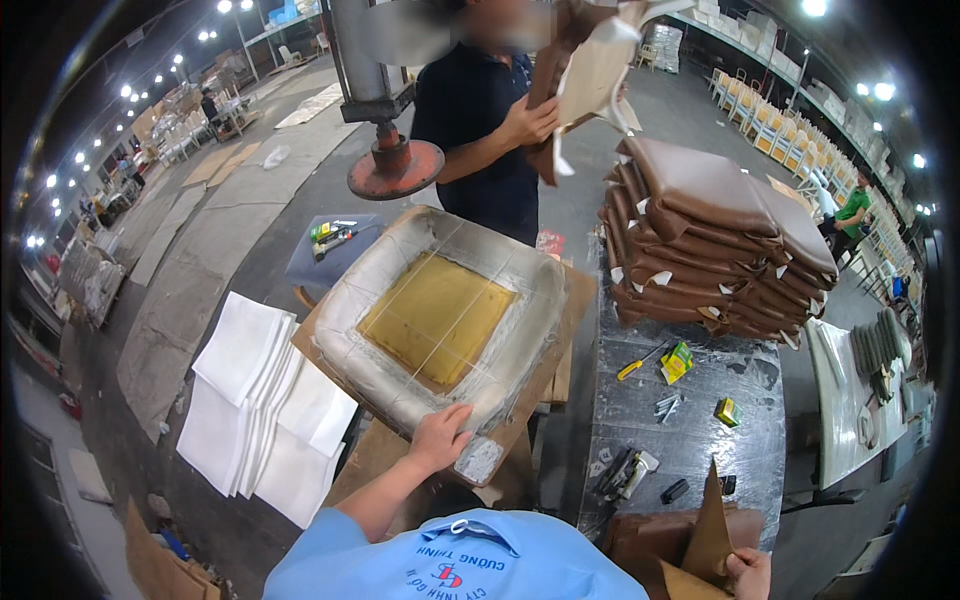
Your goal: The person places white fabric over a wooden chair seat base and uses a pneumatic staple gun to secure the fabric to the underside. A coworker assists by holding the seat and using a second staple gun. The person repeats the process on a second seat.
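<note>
In front of me a grey, square padded form [330,325] with rounded corners sits on a brown board, its sunken middle holding a yellowish panel [437,318] crossed by thin lines. My left hand [440,440] lies on the form's near rim, fingers stretched over the edge. At the lower right my right hand [748,573] pinches the edge of a brown sheet [712,530], tan on its inner side, lifted from a small brown pile. Above the form hangs a round red press plate [396,168] on a metal shaft.
Across from me a person [470,120] holds up a brown-and-cream cover [590,80]. Brown cushions [710,230] are stacked on the dark table [740,380], near a screwdriver [640,363], small yellow-green boxes and a staple gun [636,474]. White foam sheets [245,390] lie at left.
</note>
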Demonstrator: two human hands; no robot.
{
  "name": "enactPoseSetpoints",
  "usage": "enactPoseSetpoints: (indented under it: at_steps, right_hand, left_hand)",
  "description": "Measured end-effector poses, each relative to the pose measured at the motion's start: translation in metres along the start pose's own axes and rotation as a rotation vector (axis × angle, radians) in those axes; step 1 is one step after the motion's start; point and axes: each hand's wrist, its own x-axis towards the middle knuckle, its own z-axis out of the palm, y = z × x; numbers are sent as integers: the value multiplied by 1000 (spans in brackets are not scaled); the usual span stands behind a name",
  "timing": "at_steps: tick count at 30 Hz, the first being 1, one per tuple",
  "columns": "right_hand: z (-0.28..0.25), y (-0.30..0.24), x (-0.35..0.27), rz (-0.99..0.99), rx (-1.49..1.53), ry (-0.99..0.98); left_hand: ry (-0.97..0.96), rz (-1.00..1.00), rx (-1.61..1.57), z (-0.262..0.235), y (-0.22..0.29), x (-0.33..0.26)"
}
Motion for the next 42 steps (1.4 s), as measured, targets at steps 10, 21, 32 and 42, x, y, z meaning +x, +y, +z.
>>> enactPoseSetpoints:
  at_steps: [10,21,32,42]
  right_hand:
    - [5,-163,-57,-279,-129,-196]
    - [44,-275,-19,-1112,-318,-412]
    - [100,-336,32,-1183,-298,-578]
    - [155,-346,50,-1176,-250,-578]
  left_hand:
    - [-72,-21,-18,-25,-31,-11]
    - [-319,-122,-1081,-42,25,36]
    - [-890,-428,-1332,19,65,-4]
    - [-233,-599,-1830,-47,-14,-99]
